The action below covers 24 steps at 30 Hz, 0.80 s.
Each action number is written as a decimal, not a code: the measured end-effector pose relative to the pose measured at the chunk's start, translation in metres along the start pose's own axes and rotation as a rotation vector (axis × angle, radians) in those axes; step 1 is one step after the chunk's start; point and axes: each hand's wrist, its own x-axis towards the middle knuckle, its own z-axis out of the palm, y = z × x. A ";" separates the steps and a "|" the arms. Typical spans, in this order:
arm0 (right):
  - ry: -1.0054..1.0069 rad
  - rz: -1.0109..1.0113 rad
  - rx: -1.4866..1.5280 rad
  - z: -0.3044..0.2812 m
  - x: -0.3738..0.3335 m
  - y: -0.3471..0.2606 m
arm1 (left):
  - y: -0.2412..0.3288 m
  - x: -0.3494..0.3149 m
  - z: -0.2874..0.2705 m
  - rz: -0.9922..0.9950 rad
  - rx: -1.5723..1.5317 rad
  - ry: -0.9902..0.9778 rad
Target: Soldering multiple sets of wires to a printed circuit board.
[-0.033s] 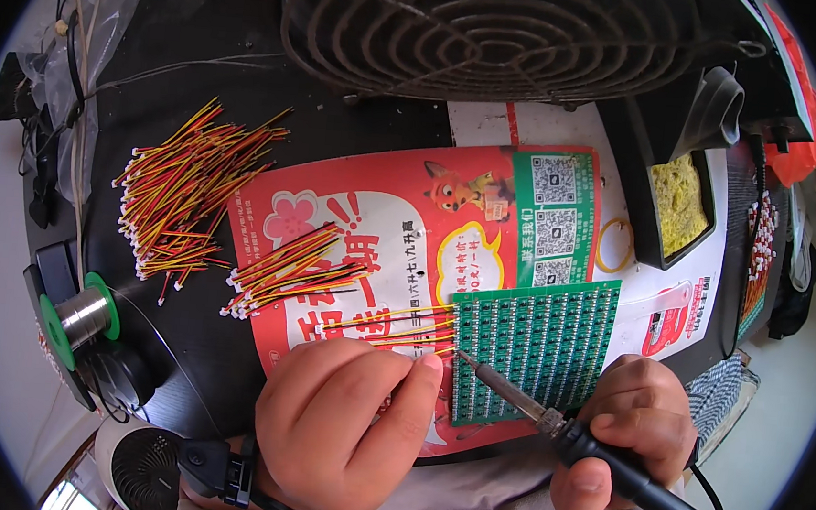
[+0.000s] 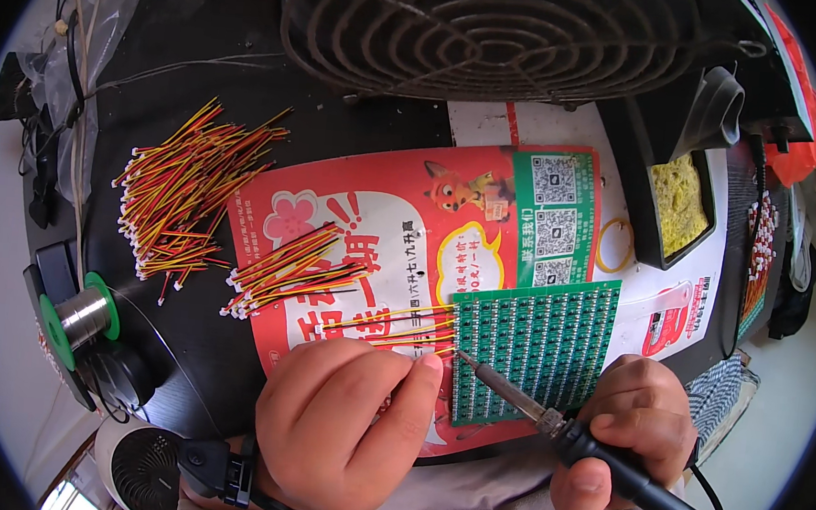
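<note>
A green panel of small circuit boards [image 2: 536, 332] lies on a red printed sheet [image 2: 395, 177]. Several thin red, yellow and black wires [image 2: 402, 326] run from its left edge. My left hand [image 2: 347, 423] is closed in a pinch at that edge, on a wire whose end meets the board; the fingers partly hide it. Gripped in my right hand [image 2: 638, 436] is a soldering iron [image 2: 512, 388], its tip at the board edge just beside my left fingertips. A small bundle of wires [image 2: 296, 275] with white connectors lies farther left, beyond it a larger wire pile [image 2: 188, 190].
A fan with a dark wire guard [image 2: 491, 46] spans the far side. At the right stands a black holder with a yellow sponge [image 2: 677, 204], near a yellow ring [image 2: 615, 245]. A solder spool [image 2: 85, 316] sits at the left, its strand trailing across the black table.
</note>
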 end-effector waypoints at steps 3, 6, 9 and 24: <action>0.004 -0.003 -0.007 0.000 0.000 -0.001 | 0.002 0.002 0.001 -0.019 -0.024 0.013; 0.015 -0.006 -0.009 0.002 0.000 0.000 | 0.002 0.003 0.002 -0.023 -0.027 0.019; 0.027 -0.012 -0.007 0.003 0.000 0.000 | 0.002 0.002 0.001 -0.022 -0.023 0.015; 0.081 -0.007 -0.013 0.010 0.003 -0.003 | 0.003 0.002 0.002 -0.028 -0.025 0.022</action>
